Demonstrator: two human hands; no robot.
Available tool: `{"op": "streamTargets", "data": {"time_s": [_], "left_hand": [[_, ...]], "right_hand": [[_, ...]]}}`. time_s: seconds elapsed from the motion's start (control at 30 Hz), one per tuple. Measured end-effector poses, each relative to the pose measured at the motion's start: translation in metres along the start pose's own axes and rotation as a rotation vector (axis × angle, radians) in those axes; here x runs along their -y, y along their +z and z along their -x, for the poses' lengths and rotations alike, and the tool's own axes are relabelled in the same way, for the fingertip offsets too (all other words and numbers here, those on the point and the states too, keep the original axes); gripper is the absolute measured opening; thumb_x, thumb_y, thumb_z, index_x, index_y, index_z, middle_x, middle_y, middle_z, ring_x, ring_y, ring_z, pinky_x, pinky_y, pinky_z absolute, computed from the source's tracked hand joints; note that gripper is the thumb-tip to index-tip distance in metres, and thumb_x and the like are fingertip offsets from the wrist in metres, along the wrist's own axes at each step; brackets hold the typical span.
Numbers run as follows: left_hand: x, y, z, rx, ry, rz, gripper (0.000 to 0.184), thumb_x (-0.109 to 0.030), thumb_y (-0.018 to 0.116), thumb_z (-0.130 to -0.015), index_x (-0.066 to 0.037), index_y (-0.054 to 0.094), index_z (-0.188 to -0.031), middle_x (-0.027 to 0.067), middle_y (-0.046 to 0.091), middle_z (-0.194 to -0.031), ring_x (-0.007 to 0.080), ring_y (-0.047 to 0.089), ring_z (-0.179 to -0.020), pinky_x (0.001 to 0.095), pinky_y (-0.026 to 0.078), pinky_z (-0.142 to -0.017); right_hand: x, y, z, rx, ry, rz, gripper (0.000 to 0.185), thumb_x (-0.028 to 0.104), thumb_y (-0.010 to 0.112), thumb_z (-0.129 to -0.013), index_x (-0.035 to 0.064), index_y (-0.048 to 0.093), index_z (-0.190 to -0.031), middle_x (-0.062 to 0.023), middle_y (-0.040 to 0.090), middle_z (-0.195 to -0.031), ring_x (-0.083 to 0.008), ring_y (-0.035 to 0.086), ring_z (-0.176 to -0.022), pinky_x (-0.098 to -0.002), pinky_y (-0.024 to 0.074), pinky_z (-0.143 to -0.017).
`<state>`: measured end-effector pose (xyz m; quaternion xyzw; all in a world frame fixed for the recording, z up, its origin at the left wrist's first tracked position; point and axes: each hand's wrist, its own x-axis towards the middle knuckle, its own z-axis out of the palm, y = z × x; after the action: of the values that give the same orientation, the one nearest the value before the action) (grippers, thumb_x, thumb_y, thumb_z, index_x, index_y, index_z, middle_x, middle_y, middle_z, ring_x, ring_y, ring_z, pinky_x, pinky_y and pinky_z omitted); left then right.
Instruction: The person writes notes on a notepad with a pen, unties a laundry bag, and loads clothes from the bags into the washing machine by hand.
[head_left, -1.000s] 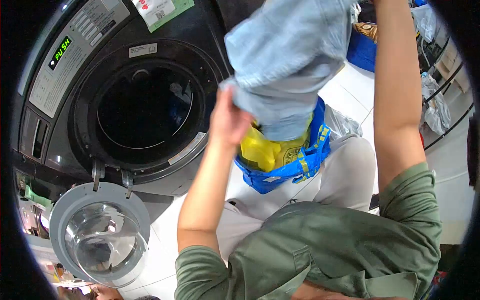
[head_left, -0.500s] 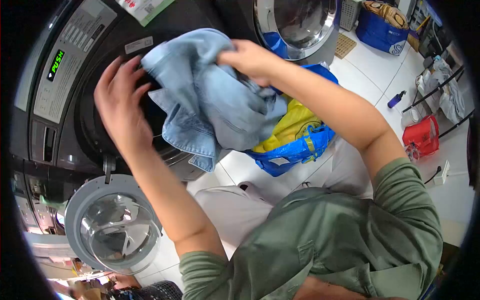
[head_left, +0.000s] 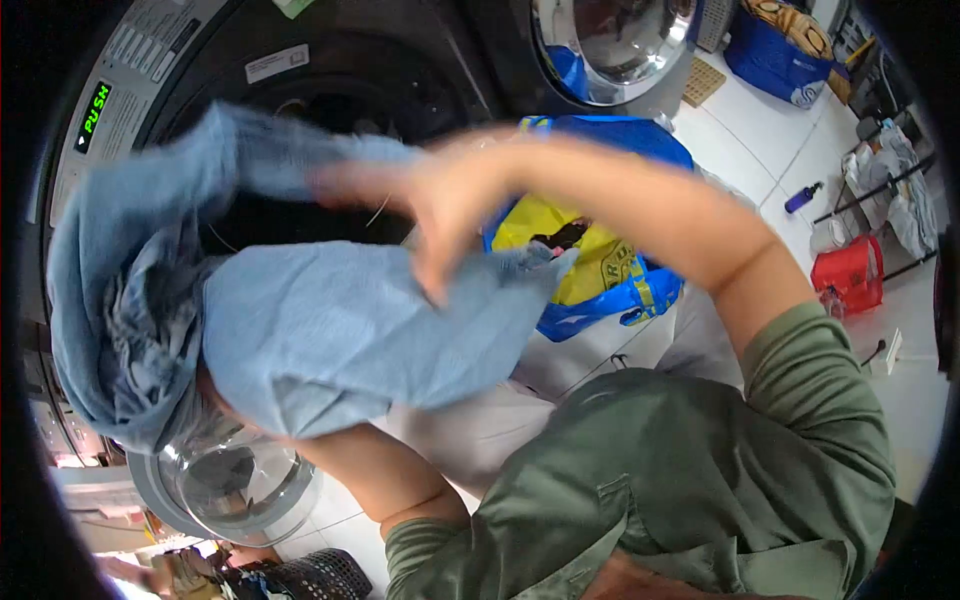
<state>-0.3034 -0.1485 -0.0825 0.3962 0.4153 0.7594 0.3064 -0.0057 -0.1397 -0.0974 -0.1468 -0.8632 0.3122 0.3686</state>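
Blue denim (head_left: 310,320) spans the frame's left, hiding the left grip (I can't tell its hold); the blurred right grip (head_left: 410,230) spreads apart over it.

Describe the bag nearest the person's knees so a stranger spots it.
Start at the black machine with the green display. Right of it in the picture sits a bright blue bag. Bright yellow shows inside, unlike the darker blue bag beyond.

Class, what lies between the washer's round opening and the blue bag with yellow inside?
In the head view, the right hand and pale-blue denim lie between, the denim partly hiding the opening.
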Motion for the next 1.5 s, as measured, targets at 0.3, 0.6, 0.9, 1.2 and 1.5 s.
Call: {"op": "streamTargets", "data": {"time_s": [0.3, 0.6, 0.9, 1.2, 1.5], "left_hand": [[-0.004, -0.096, -0.007, -0.076, 0.162, -0.547, 0.057, -0.018, 0.07, -0.08, 0.0, 0.05, -0.13, 0.0168, 0.043, -0.139, 0.0311, 0.039, -0.129, 0.0411, 0.028, -0.11], [0.107, 0.003, -0.135, 0.063, 0.911, -0.961, 0.058, -0.024, 0.068, -0.082, -0.001, 0.049, -0.131, 0.0204, 0.04, -0.142, 0.0338, 0.039, -0.131, 0.041, 0.026, -0.111], [0.214, 0.035, -0.126, 1.44, -0.025, -1.818, 0.065, -0.047, 0.057, -0.087, -0.002, 0.049, -0.133, 0.0228, 0.037, -0.145, 0.0349, 0.032, -0.137, 0.0406, 0.028, -0.11], [0.196, 0.162, 0.158, 1.737, 0.052, -0.803, 0.029, -0.031, 0.051, -0.094, -0.004, 0.062, -0.094, 0.0212, 0.064, -0.09, 0.0328, 0.064, -0.086, 0.0426, 0.049, -0.072], [0.214, 0.129, 0.238, 2.274, 0.064, -1.936, 0.065, -0.056, 0.065, -0.077, -0.018, 0.058, -0.129, 0.009, 0.05, -0.138, 0.0267, 0.045, -0.128, 0.0458, 0.031, -0.104]], "right_hand": [[-0.039, 0.091, 0.048, 0.826, 0.695, 0.607, 0.051, 0.022, 0.063, -0.08, 0.0103, 0.055, -0.129, -0.0187, 0.064, -0.113, -0.031, 0.065, -0.092, -0.0445, 0.0521, -0.076], [-0.107, 0.015, -0.17, -0.871, 0.322, -1.405, 0.012, 0.017, 0.067, -0.082, 0.0064, 0.066, -0.087, -0.0088, 0.066, -0.094, -0.025, 0.063, -0.085, -0.0412, 0.0524, -0.069], [-0.122, -0.05, 0.062, 0.563, 0.487, 0.445, 0.029, 0.029, 0.063, -0.085, 0.0006, 0.067, -0.08, -0.0149, 0.066, -0.073, -0.0277, 0.064, -0.069, -0.0419, 0.0498, -0.064], [-0.187, 0.045, 0.315, 1.22, 1.051, 0.431, 0.028, 0.016, 0.06, -0.079, 0.0052, 0.069, -0.103, -0.0185, 0.067, -0.102, -0.0331, 0.064, -0.091, -0.0465, 0.0481, -0.077], [-0.144, 0.044, 0.287, 0.869, 0.986, 0.374, 0.035, 0.027, 0.063, -0.079, 0.0018, 0.066, -0.103, -0.0227, 0.067, -0.095, -0.0375, 0.065, -0.084, -0.0447, 0.051, -0.075]]}}
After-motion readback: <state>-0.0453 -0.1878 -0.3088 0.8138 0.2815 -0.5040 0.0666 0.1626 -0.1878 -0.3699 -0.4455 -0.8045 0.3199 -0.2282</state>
